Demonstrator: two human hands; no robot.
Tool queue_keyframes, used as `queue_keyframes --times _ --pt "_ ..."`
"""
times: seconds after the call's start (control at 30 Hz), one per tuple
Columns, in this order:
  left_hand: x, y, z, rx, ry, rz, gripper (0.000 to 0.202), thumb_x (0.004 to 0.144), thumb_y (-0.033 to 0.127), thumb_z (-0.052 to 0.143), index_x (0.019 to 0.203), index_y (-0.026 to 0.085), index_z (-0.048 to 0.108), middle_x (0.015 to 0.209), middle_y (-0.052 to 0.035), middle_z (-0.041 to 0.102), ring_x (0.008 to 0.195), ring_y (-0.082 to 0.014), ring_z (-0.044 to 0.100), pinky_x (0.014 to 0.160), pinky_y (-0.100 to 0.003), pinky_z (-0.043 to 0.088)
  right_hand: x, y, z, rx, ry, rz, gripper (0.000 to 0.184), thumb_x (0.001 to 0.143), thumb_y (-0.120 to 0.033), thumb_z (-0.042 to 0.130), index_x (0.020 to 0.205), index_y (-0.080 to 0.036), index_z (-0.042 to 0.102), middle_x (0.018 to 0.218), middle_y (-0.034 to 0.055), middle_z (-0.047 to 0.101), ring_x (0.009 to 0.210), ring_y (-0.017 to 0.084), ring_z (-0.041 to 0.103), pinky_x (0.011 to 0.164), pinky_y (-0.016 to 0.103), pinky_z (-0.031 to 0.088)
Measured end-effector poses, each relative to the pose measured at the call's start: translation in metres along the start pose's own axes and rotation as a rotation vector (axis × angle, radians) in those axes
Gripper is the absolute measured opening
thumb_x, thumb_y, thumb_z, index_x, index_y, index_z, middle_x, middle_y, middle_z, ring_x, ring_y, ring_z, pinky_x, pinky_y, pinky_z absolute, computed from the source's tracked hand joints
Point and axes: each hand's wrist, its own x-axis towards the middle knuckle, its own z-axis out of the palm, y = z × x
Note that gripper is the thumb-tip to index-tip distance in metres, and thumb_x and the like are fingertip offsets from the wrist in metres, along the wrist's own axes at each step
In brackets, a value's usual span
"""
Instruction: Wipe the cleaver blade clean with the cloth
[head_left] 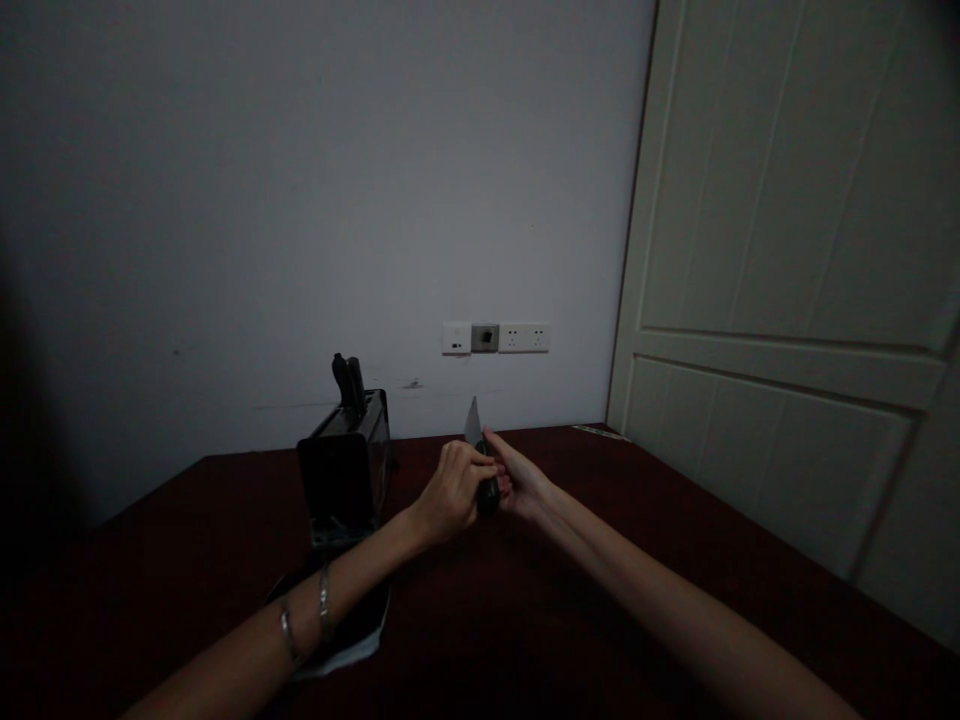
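Note:
A kitchen knife (488, 496) is between my two hands over the middle of the table. Its black handle points toward me, and the pale blade (472, 424) tapers up and away toward the wall. My left hand (453, 487) is closed around the handle from the left, fingers curled over it. From the other side my right hand (523, 481) touches the handle, its thumb stretched along the blade end and the other fingers bent in by the grip. To the left of my left hand stands a black knife block (335, 478) with dark knife handles (349, 380) sticking out of its top.
The dark red table (592, 520) runs back to a grey-white wall with sockets (523, 338). A pale panelled door (772, 460) borders the right side. Under my left forearm lies a dark item with a whitish edge (351, 655); its kind is unclear. The light is dim.

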Motion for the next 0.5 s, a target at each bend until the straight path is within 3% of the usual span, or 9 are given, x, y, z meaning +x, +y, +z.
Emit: queue_keyframes --times 0.27,0.5 --pt "-0.005 0.009 0.008 0.066 0.086 0.088 0.020 0.080 0.016 0.048 0.100 0.018 0.050 0.098 -0.0079 0.055 0.090 -0.0193 0.047 0.080 -0.040 0.041 -0.002 0.002 -0.003 -0.144 0.052 -0.011 0.046 0.075 -0.053 0.055 0.052 -0.017 0.039 0.033 -0.0112 0.027 0.026 0.001 0.023 0.026 0.012 0.020" --pt "-0.015 0.015 0.011 0.149 0.101 0.167 0.018 0.082 0.013 0.046 0.098 0.016 0.055 0.091 -0.0073 0.055 0.086 -0.0184 0.052 0.085 -0.045 0.044 -0.007 0.007 -0.004 -0.267 0.137 -0.066 0.041 0.071 -0.053 0.059 0.057 -0.017 0.047 0.040 -0.0072 0.040 0.033 0.005 0.036 0.032 0.016 0.028"
